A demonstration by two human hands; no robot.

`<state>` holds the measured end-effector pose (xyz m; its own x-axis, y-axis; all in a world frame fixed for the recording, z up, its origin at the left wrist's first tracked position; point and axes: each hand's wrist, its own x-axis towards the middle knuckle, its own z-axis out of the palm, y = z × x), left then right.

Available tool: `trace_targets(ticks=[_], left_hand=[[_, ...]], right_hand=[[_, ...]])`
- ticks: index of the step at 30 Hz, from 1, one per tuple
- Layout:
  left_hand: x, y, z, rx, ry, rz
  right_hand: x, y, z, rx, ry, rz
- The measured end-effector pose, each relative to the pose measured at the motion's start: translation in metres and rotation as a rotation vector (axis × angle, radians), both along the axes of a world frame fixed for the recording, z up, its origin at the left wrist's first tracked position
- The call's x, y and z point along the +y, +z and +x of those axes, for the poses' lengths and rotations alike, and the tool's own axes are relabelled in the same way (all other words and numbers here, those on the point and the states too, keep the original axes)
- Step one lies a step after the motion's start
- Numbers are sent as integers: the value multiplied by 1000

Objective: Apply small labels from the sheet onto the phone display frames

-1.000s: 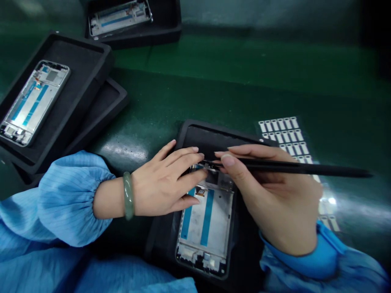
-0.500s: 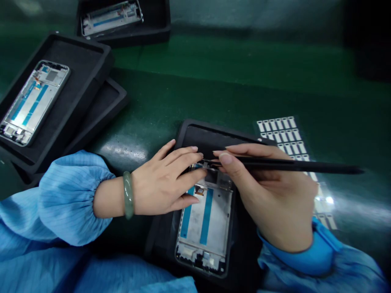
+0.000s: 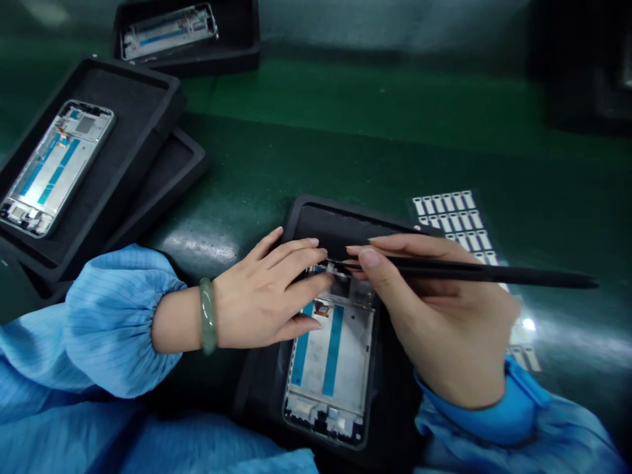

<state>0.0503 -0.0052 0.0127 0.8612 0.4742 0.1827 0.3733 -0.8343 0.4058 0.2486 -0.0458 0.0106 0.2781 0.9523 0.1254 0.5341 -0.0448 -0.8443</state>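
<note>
A phone frame point(image 3: 330, 368) with two blue strips lies in a black foam tray point(image 3: 336, 220) in front of me. My left hand point(image 3: 266, 296), with a green bangle at the wrist, lies flat on the frame's upper left with its fingers stretched out. My right hand point(image 3: 439, 316) pinches black tweezers point(image 3: 474, 271), whose tips touch the frame's top edge right by my left fingertips. What the tips hold, if anything, is too small to see.
A sheet of small white stickers point(image 3: 457, 220) lies right of the tray on the green table. At the left a second phone frame point(image 3: 54, 164) sits in stacked black trays point(image 3: 148, 131). A third tray with a frame point(image 3: 168, 29) is at the back.
Both hands and the tweezers stay almost where they were. The view has drifted slightly, so the far tray appears further left.
</note>
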Motion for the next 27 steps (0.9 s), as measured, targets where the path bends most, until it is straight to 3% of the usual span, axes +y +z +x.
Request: trace_targets(ticks=[7, 12, 27], left_hand=[[0, -1, 0, -18, -5, 2], [0, -1, 0, -10, 2, 1], [0, -1, 1, -11, 0, 6]], right_hand=[[3, 2, -2, -90, 47, 30], [1, 1, -1, -23, 20, 17], [3, 2, -2, -83, 54, 66]])
